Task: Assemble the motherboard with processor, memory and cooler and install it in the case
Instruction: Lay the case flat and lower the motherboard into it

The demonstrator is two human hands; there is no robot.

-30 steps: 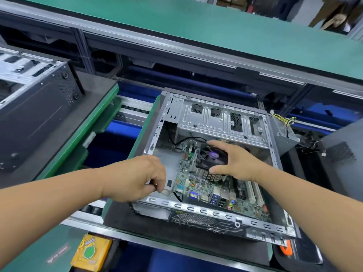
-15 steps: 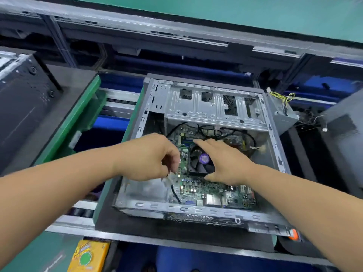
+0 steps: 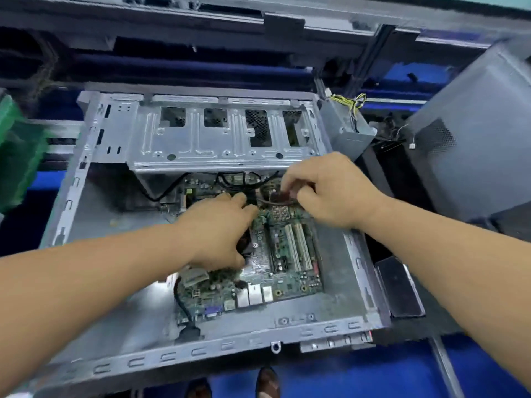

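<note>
The open grey case (image 3: 201, 354) lies flat, and the green motherboard (image 3: 287, 271) sits on its floor. My left hand (image 3: 218, 234) lies over the cooler (image 3: 245, 247), fingers and thumb curled around it, so only a dark edge of the cooler shows. My right hand (image 3: 330, 191) is at the board's far right, thumb and fingers pinched on a small dark reddish connector (image 3: 283, 195) with a thin cable. Two white slots (image 3: 298, 245) run beside the hands. The processor and memory are hidden.
The metal drive cage (image 3: 224, 139) overhangs the board's far edge, with black cables (image 3: 235, 179) looping under it. A black cable (image 3: 184, 308) runs along the board's near left. A power supply (image 3: 344, 130) with yellow wires and a grey panel (image 3: 474, 139) stand to the right.
My right hand left the cooler fan and moved to the board's far right, pinching a connector. My left hand shifted from the board's left edge onto the cooler. The view came closer, more overhead.
</note>
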